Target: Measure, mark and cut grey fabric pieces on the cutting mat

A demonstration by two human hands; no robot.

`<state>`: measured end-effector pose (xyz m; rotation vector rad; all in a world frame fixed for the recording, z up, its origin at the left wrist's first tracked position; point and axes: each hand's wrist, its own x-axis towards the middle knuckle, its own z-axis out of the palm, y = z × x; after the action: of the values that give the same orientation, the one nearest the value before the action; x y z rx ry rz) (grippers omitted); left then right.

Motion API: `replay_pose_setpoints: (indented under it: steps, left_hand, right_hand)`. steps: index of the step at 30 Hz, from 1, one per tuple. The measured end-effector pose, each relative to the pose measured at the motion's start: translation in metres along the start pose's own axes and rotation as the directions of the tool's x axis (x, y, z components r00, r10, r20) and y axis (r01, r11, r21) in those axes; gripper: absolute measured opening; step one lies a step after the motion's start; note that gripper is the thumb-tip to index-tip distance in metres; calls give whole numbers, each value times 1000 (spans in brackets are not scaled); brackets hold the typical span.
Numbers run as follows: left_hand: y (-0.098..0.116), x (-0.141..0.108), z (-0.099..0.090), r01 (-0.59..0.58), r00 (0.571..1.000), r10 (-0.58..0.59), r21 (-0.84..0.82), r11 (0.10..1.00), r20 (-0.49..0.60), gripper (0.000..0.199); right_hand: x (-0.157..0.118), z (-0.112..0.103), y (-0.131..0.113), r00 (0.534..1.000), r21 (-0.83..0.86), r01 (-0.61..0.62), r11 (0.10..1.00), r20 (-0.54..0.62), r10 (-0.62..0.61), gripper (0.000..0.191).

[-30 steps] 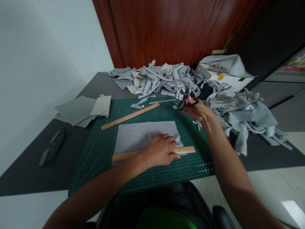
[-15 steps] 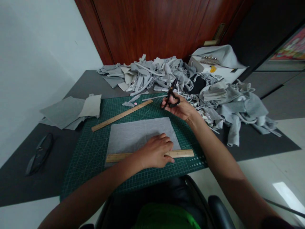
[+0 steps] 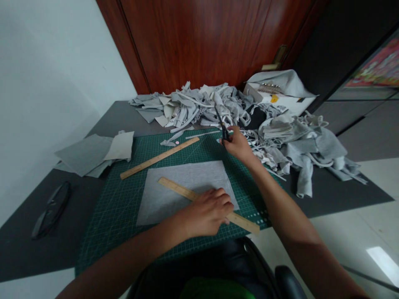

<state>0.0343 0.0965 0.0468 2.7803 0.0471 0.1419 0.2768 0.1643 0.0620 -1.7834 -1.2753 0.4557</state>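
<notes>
My left hand (image 3: 209, 211) is closed over the middle of a wooden ruler (image 3: 245, 222), which slants across a grey cloth rectangle (image 3: 183, 170) and past the cloth's right side. The cloth lies flat on the green cutting mat (image 3: 102, 216). Farther back on the right, my right hand (image 3: 235, 143) grips black scissors (image 3: 223, 129) by the handles, blades pointing up and away over the mat's back edge. A second wooden ruler (image 3: 158, 158) lies slanted on the mat behind the cloth.
Heaped grey scraps (image 3: 193, 104) line the back, with more cloth (image 3: 305, 145) at the right beside a white box (image 3: 280, 99). Stacked cloth pieces (image 3: 87, 153) and glasses (image 3: 52, 209) lie left. Thin strips and a pink disc (image 3: 177, 143) are near the mat's back edge.
The ruler under my left hand has turned from nearly level to slanted, its left end now farther back. The scissors in my right hand have swung, their tips now pointing more to the left.
</notes>
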Motion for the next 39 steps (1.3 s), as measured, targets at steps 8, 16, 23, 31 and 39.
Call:
replay_pose_setpoints:
  steps: [8,16,23,31,39]
  left_hand:
    - [1,-2,-2,-154,985,159,-71,986,64,5]
    - [-2,-3,-13,-100,994,99,27,995,42,13]
    - [-2,-2,-12,-168,984,170,-36,985,58,5]
    - [-1,-6,-9,-226,973,227,-23,974,34,19]
    - [-7,-3,-18,-47,998,52,107,993,-43,39]
  right_hand:
    - [1,-36,22,976,-700,-204,685,-196,91,43]
    - [4,-37,37,989,-759,-148,634,-126,81,54]
    - [6,-41,42,987,-737,-139,662,-50,151,51]
    - [0,-34,39,992,-801,-121,587,-72,106,45]
    - [0,4,26,976,-725,212,656,119,-184,46]
